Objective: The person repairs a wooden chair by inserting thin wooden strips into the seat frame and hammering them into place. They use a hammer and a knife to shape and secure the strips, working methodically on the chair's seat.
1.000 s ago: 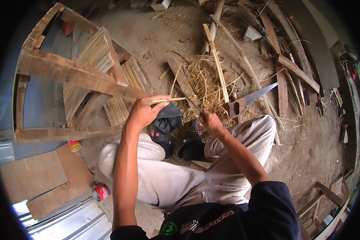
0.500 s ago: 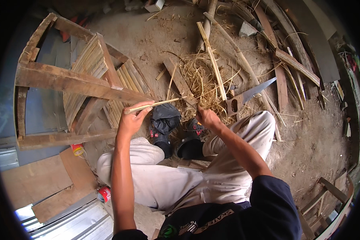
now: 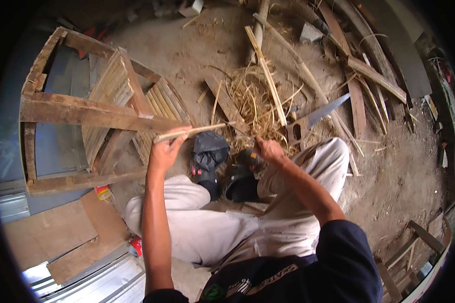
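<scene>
Stick: a long, thin strip of pale yellow wood (image 3: 206, 128), straight and in one piece.
How the stick sits: near one end in the left hand (image 3: 167, 150), its other end pointing right and a little away from the person.
Blade: a thin, dark tool (image 3: 241, 132), its handle hidden in the right hand (image 3: 269, 150).
How the blade sits: slanting away and to the left, its tip by the stick's far end; too small to tell if they touch.

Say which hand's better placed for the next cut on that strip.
Right, probably: the right hand holds the blade, angled toward the far end of the pale strip; the left hand holds its near end.
</scene>
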Available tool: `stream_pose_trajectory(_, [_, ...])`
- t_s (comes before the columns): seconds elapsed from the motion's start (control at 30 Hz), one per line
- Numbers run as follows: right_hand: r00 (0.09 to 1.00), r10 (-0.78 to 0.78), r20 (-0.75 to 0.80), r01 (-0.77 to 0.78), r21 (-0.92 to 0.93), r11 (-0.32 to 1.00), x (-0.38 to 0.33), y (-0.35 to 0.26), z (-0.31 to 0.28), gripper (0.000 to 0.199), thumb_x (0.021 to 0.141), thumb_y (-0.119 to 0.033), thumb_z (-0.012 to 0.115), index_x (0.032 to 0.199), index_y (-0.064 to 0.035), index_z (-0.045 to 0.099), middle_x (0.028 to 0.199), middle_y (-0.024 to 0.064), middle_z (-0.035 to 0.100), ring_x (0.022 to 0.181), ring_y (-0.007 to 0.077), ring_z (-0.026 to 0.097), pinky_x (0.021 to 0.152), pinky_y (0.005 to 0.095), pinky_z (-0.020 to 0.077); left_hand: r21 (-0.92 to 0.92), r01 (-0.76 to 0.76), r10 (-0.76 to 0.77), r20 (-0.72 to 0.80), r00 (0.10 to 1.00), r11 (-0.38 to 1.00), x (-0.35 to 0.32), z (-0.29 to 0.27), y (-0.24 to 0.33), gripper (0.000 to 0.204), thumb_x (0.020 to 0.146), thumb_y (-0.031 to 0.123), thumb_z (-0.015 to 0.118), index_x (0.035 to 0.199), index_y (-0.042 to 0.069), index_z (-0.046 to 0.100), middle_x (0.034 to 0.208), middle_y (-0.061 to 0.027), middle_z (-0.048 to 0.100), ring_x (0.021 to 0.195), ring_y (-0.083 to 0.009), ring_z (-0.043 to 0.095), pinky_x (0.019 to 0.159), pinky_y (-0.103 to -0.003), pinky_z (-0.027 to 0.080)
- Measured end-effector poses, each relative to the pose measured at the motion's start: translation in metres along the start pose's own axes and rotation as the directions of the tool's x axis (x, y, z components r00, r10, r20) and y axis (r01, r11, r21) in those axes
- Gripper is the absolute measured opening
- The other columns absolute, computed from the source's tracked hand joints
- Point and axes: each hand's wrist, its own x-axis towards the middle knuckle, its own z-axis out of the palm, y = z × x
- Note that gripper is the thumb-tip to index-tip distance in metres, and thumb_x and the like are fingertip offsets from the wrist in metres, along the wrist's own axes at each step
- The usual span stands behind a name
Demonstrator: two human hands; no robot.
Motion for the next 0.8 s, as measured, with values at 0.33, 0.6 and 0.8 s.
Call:
stream_pose_trajectory(0.33, [0.997, 0.07, 0.022, -0.071, 0.036, 0.997, -0.008, 0.04, 0.027, 0.034, 0.093, -0.032, 0.059, 0.113, -0.0051, 0.054, 0.08, 0.0269, 0.067, 0.076, 0.0455, 0.067, 0.066, 0.0536, 0.0535, -0.181, 0.073, -0.082, -0.046, 0.996, 0.981, 0.018, -0.01, -0.018, 0.025, 0.096, 0.013, 0.066, 0.114, -0.004, 0.068, 0.109, -0.0117, 0.071, 0.098, -0.0131, 0.065, 0.089, -0.027, 0.053])
stream_pose_trajectory(0.6, [0.98, 0.101, -0.173, -0.108, -0.032, 0.994, -0.02, 0.022, 0.003, 0.052, 0.096, -0.035, 0.06, 0.129, 0.0032, 0.048, 0.101, 0.0306, 0.066, 0.097, 0.0443, 0.065, 0.081, 0.0497, 0.053, -0.524, 0.007, -0.214, -0.335, 0.918, 0.851, -0.01, -0.094, 0.01, 0.037, 0.097, 0.021, 0.064, 0.119, -0.009, 0.062, 0.113, -0.0196, 0.069, 0.103, -0.0287, 0.07, 0.087, -0.039, 0.06])
stream_pose_trajectory(0.8, [0.967, 0.251, -0.035, 0.032, 0.999, 0.018, -0.005, -0.064, -0.083, 0.058, 0.104, -0.054, 0.037, 0.127, -0.0009, 0.047, 0.109, 0.0226, 0.064, 0.094, 0.0342, 0.067, 0.083, 0.0425, 0.0531, -0.733, -0.049, -0.302, -0.339, 0.891, 0.679, -0.038, -0.102, 0.008, 0.039, 0.096, 0.023, 0.065, 0.12, -0.008, 0.06, 0.116, -0.0228, 0.068, 0.104, -0.0289, 0.07, 0.087, -0.039, 0.06])
